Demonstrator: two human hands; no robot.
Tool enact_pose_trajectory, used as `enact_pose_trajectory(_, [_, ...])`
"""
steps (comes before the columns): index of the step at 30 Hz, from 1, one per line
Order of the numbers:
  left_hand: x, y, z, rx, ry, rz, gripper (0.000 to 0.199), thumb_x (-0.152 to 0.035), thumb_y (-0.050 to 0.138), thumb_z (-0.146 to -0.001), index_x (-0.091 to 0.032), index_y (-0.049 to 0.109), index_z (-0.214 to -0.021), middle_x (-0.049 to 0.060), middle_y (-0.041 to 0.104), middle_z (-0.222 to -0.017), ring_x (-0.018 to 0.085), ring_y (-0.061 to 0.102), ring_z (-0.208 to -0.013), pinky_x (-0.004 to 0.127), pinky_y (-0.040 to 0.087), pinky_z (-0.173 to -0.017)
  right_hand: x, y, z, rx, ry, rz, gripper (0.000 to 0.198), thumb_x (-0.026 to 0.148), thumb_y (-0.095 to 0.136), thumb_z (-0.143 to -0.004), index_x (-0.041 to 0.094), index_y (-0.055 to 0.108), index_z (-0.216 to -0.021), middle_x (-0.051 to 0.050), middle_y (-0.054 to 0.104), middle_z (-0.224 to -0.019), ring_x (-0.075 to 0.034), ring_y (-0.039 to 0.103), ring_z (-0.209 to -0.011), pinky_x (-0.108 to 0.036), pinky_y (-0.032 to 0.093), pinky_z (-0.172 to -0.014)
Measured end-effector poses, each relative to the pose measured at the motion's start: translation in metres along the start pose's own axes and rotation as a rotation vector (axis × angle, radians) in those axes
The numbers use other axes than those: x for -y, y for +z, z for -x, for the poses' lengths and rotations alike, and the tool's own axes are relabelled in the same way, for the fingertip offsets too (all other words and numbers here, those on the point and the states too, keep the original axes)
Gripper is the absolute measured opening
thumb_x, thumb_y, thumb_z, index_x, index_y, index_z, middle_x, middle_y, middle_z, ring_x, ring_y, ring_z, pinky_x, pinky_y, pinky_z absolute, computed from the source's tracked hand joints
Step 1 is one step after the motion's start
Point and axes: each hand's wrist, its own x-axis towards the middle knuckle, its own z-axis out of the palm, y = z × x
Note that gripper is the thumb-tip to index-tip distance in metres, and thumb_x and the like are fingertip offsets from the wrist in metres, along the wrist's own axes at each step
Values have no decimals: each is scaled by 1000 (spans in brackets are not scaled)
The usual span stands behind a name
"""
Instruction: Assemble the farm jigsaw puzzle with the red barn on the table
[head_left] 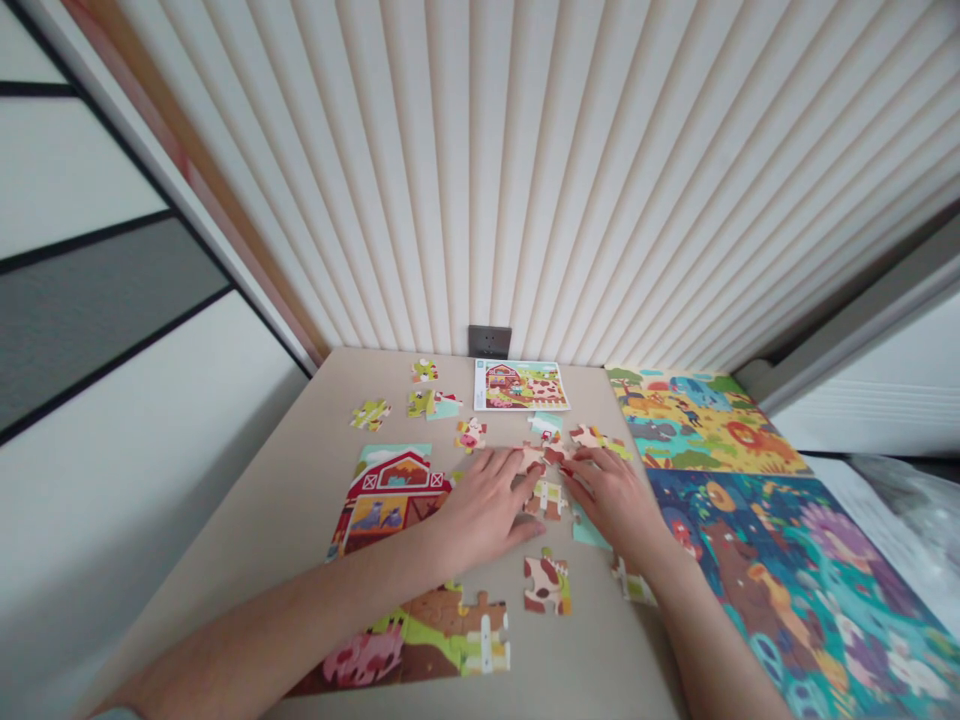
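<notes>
My left hand (484,505) reaches over the table's middle, fingertips on a pink and brown jigsaw piece (531,458); its thumb lies apart. From the right, my right hand (613,500) has its fingers bent at the edge of a brown-patched jigsaw piece (556,451). These two pieces lie side by side, partly covered by my fingers. Just below is a piece with a white fence (549,498), and nearer me a cow-patterned piece (547,582). Left of them lies a partly joined barn puzzle (431,625), crossed by my left forearm. A cow-face piece (471,434) sits above my left hand.
A picture card (522,386) of the farm scene lies at the back by the pleated wall and a dark socket (490,341). Several loose green pieces (371,413) are at back left. On the right lie an animal puzzle (705,420) and a dark forest puzzle (810,590).
</notes>
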Motion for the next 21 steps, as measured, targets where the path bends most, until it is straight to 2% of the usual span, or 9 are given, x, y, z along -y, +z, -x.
enact_pose_trajectory(6, [1, 4, 7, -18, 54, 2, 55, -57, 60, -101, -34, 54, -151, 13, 48, -156, 37, 45, -146, 57, 39, -117, 3, 1, -2, -30, -53, -4, 26, 25, 55, -106, 23, 72, -125, -13, 70, -126, -28, 65, -121, -47, 53, -106])
enact_pose_trajectory(9, [0, 0, 7, -46, 71, 14, 56, -55, 60, -101, -32, 52, -152, 13, 51, -154, 36, 45, -146, 57, 37, -119, 5, 1, -2, -54, -67, 9, 28, 26, 55, -106, 24, 72, -128, -13, 71, -127, -29, 64, -124, -49, 53, -107])
enact_pose_trajectory(11, [10, -5, 6, -69, 67, 10, 54, -46, 60, -102, -29, 50, -152, 13, 53, -152, 34, 45, -146, 55, 35, -123, 7, 0, -2, -64, -72, 4, 30, 27, 54, -107, 25, 69, -133, -13, 70, -130, -29, 63, -125, -48, 52, -108])
enact_pose_trajectory(13, [32, -11, 5, -97, 7, -18, 49, -30, 57, -103, -25, 51, -151, 13, 55, -150, 32, 47, -146, 53, 33, -125, 11, -2, -2, -68, -90, -13, 33, 27, 52, -108, 26, 66, -138, -12, 69, -133, -28, 63, -127, -48, 52, -108])
enact_pose_trajectory(15, [67, -17, 4, -96, -115, -58, 43, -20, 51, -102, -23, 56, -145, 14, 60, -144, 30, 52, -140, 51, 35, -124, 18, -3, -2, -54, -126, -33, 32, 28, 53, -108, 28, 67, -137, -11, 68, -136, -28, 62, -128, -49, 50, -110])
enact_pose_trajectory(17, [105, -22, 4, -89, -246, -85, 43, -25, 52, -102, -20, 57, -145, 17, 58, -146, 33, 52, -140, 53, 37, -122, 25, -3, -2, -30, -167, -53, 29, 28, 54, -108, 29, 70, -132, -10, 67, -138, -28, 61, -129, -50, 48, -112])
enact_pose_trajectory(19, [139, -25, 4, -72, -288, -88, 48, -31, 59, -99, -17, 57, -146, 19, 58, -147, 36, 53, -140, 54, 38, -121, 32, -1, -2, -14, -200, -74, 27, 26, 55, -107, 27, 71, -129, -11, 68, -138, -28, 60, -130, -50, 48, -112])
enact_pose_trajectory(21, [162, -25, 4, -24, -280, -74, 51, -37, 66, -95, -20, 60, -143, 15, 62, -145, 33, 57, -137, 47, 42, -119, 36, 1, -3, -10, -223, -89, 28, 23, 56, -106, 25, 72, -129, -12, 68, -137, -28, 61, -131, -49, 50, -110])
